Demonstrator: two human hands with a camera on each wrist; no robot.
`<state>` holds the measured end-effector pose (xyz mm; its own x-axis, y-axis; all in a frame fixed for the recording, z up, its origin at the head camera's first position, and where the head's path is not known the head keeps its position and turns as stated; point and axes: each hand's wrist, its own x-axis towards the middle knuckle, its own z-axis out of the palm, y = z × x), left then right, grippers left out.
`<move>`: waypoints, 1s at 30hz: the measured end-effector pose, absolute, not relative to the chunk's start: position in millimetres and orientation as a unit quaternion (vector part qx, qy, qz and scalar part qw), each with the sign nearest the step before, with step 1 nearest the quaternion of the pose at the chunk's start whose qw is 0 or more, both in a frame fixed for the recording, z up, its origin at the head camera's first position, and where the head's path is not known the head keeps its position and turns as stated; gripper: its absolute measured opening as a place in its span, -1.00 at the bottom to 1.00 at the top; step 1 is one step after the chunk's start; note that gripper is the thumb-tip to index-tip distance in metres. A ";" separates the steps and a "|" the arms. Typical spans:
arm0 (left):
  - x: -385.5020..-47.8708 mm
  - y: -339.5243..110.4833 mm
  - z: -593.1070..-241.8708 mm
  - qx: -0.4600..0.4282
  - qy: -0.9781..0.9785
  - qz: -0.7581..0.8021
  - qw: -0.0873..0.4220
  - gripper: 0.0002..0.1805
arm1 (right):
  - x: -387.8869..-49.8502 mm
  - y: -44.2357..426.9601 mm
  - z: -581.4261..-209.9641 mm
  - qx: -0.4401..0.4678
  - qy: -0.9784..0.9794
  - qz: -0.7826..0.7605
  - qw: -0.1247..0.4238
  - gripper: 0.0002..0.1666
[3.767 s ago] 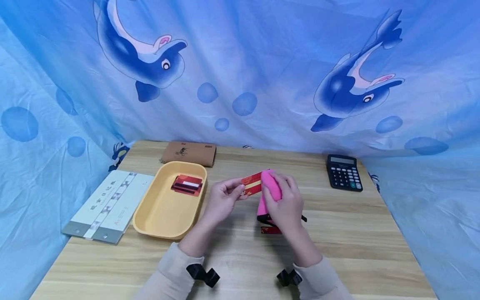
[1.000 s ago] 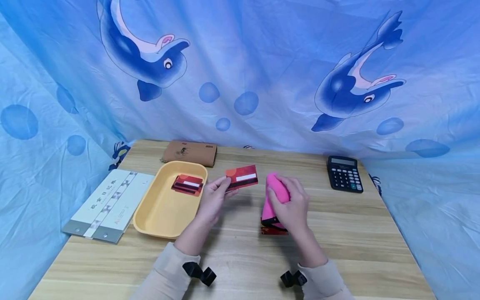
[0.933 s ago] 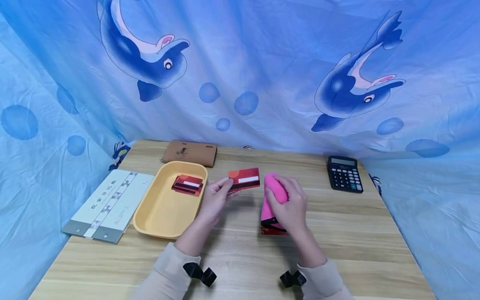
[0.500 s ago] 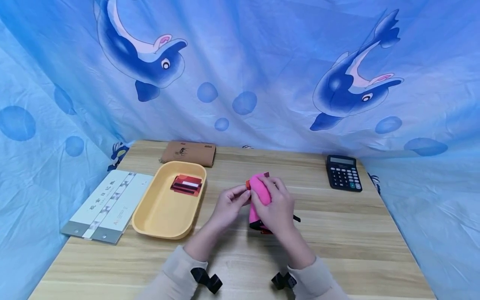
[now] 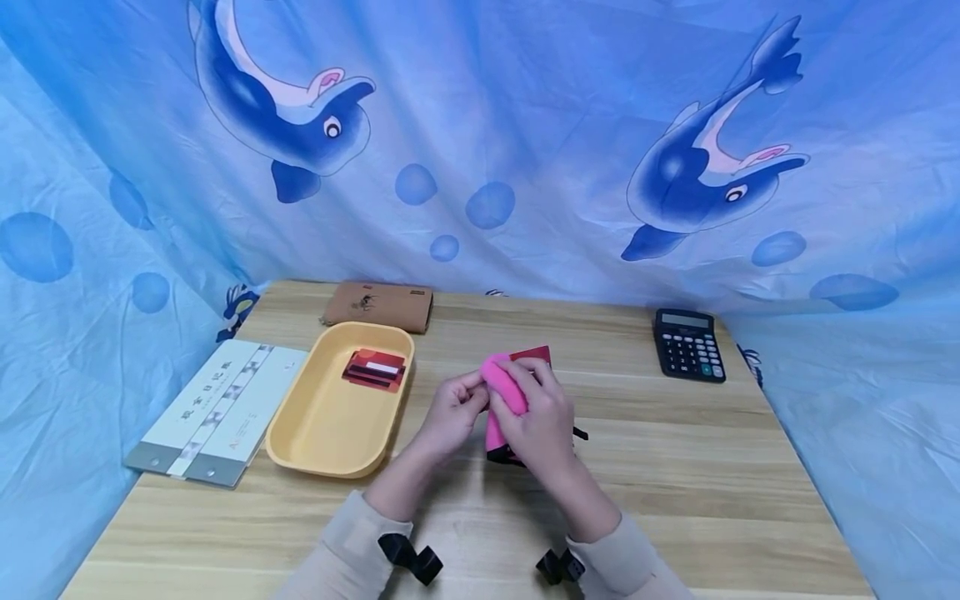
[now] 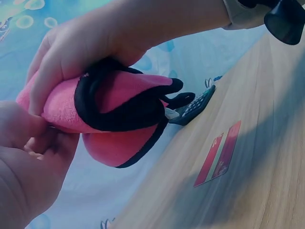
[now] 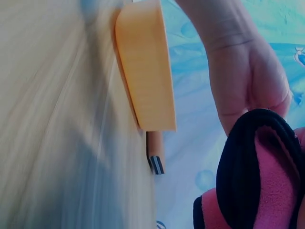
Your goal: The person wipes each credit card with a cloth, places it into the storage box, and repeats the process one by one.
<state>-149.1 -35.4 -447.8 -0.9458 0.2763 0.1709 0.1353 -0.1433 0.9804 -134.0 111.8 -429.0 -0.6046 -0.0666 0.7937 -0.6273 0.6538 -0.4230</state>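
My right hand (image 5: 543,421) grips a pink fleecy cloth (image 5: 507,390) with black edging, folded over a red card (image 5: 536,356). One end of that card shows above the right fingers; the rest is hidden. My left hand (image 5: 448,417) pinches the card's other end, its fingertips meeting the cloth. In the left wrist view the cloth (image 6: 64,106) bulges between both hands above the table. Another red card (image 6: 218,153) with a pale stripe lies on the table under the hands. A yellow tray (image 5: 333,425) to the left holds several red cards (image 5: 373,370).
A brown wallet (image 5: 381,307) lies behind the tray. Left of the tray lies a white-and-grey ledger (image 5: 213,410). At the back right sits a black calculator (image 5: 688,346). A blue dolphin-printed curtain (image 5: 525,125) closes off the back and sides.
The right hand has brought the cloth left over the card, which was in plain sight a second ago. Over the last half second the cloth slid further left to the left fingertips, baring the card's right end.
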 end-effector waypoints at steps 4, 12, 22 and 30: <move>-148.2 -35.7 -446.6 0.163 0.657 0.735 0.041 -0.61 | -137.9 115.0 -430.6 0.193 -0.822 0.351 0.405 -0.62; -146.8 -38.7 -443.0 0.148 0.664 0.733 0.022 -0.67 | -147.4 126.6 -429.0 0.157 -0.823 0.372 0.399 -0.60; -144.1 -43.1 -442.1 0.112 0.686 0.719 0.002 -0.71 | -161.2 153.2 -431.6 0.107 -0.837 0.361 0.397 -0.60; -146.9 -48.4 -437.7 0.038 0.684 0.728 -0.010 -0.70 | -163.4 173.4 -435.4 0.063 -0.855 0.359 0.370 -0.60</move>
<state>-146.9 -48.4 -437.7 -0.9970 0.0367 0.0687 0.0663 -0.0633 0.9958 -163.4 173.4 -435.4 -0.7189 0.1572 0.6771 -0.3735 0.7342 -0.5670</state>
